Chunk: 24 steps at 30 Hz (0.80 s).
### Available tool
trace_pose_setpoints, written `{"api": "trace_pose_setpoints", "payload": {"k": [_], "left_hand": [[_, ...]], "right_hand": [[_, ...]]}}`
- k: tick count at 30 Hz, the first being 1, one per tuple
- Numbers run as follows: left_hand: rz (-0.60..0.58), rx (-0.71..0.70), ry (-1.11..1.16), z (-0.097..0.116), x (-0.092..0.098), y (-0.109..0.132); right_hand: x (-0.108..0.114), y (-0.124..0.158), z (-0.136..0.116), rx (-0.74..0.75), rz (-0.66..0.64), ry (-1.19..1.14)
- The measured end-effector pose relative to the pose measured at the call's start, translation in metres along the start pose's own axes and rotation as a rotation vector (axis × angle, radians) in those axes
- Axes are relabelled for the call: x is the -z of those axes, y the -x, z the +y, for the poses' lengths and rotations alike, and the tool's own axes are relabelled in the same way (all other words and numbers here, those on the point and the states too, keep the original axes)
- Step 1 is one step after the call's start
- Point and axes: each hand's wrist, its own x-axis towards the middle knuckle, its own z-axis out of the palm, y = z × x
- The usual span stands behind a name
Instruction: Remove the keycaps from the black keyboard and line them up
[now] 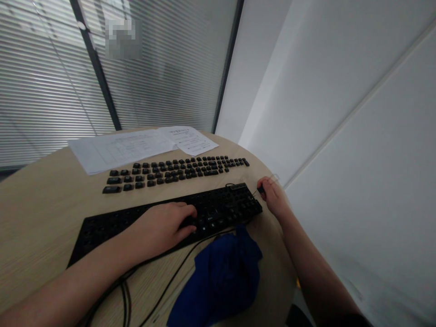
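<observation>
While our left hand (168, 223) lies palm down across the middle of the black computer keyboard (213, 210), its thumb and fingers stand apart, bent at the tips against the keyboard's surface; we find nothing pinched between them. We record the right hand (273, 196) just off the keyboard's right end, its fingers closed on a small black piece (260, 189). Thin wire-like lines run from that piece toward the keyboard's edge; blur keeps us from confirming what it is. Beyond the keyboard, and apart from it, we note loose black keycaps (211, 172) laid out in rows, the larger ones toward the left. Farther beyond the keyboard lie printed paper sheets (126, 147), overlapping. On the keyboard's near side, toward its right end, we observe a crumpled blue cloth (225, 277), with a black cable (163, 293) running left of it. We confirm that the keyboard rests on the wood-grain table (44, 200).
</observation>
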Motion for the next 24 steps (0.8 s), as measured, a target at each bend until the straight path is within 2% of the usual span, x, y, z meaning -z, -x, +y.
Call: {"api": "trace_pose_setpoints", "payload": {"k": [7, 16, 24], "left_hand": [[-0.038, 0.027, -0.005, -0.002, 0.000, -0.001], [-0.047, 0.057, 0.018, 0.000, 0.001, -0.002], [-0.043, 0.059, 0.014, 0.001, 0.002, -0.002]], "right_hand": [[-0.005, -0.004, 0.008, 0.022, 0.015, 0.081], [-0.007, -0.012, 0.010, -0.156, -0.018, -0.072], [-0.008, -0.011, 0.013, -0.108, -0.025, -0.046]]}}
